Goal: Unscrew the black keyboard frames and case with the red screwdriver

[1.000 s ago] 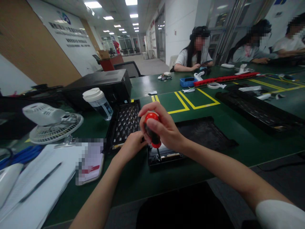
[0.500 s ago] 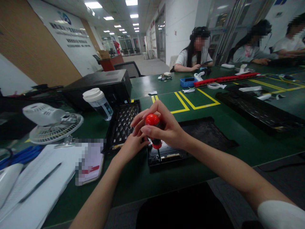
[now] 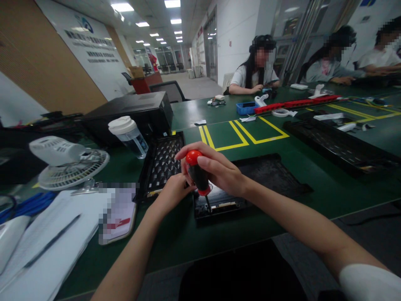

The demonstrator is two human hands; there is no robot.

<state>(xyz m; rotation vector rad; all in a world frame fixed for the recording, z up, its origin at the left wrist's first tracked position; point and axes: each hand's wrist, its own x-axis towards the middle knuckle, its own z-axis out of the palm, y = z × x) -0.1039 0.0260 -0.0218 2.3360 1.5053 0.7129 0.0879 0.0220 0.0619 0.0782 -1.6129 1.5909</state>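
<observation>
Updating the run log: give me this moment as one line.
right hand: gripping red-and-black screwdriver, tip down on black device | left hand: at the device's left edge | surface: green table

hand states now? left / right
Left hand: closed beside the screwdriver shaft, at the black part; what it grips cannot be told.
Right hand: closed on the screwdriver handle.
</observation>
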